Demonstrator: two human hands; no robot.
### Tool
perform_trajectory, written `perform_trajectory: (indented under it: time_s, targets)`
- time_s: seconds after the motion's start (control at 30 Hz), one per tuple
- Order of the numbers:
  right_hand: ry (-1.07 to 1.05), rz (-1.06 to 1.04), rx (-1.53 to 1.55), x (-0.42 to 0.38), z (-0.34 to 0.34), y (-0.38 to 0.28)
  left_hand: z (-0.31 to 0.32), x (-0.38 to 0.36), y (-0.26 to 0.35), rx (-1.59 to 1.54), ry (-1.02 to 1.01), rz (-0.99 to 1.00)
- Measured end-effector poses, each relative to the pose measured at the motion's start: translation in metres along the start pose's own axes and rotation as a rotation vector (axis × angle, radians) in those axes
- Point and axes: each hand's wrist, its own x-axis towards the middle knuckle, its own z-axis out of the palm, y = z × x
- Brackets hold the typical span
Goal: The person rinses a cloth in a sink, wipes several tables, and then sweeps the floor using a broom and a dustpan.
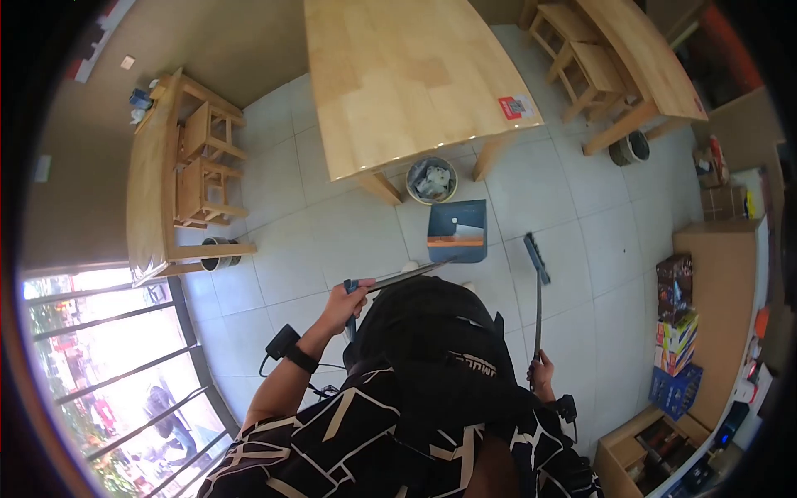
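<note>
Sweeping step in hand. Dustpan (457,231) handle is gripped by left hand (347,300); broom (537,286) shaft is clenched by right hand (541,371). Next, probably: debris is to be swept into the pan beside the wastebasket (432,180).

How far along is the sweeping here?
Looks midway, at a guess. The dustpan sits on the floor near the bin, which already holds rubbish. The left hand grips the dustpan's long handle and the right hand holds the broom. Whether any dirt is left, I can't tell.
</note>
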Motion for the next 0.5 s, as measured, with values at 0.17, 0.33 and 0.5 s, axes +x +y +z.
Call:
perform_trajectory:
  time_s: [0.17, 0.33, 0.5]
  targets:
    - [-0.004, 0.157, 0.125, 0.01, -0.005, 0.002, -0.026, -0.014, 0.002, -0.05, -0.036, 0.014]
    - [0.02, 0.166, 0.092, -0.008, 0.003, -0.01, -0.036, -0.003, -0.011, -0.256, 0.01, -0.005]
    - [0.042, 0.12, -0.161, -0.033, 0.018, -0.036, -0.061, 0.048, -0.033, -0.563, 0.005, -0.083]
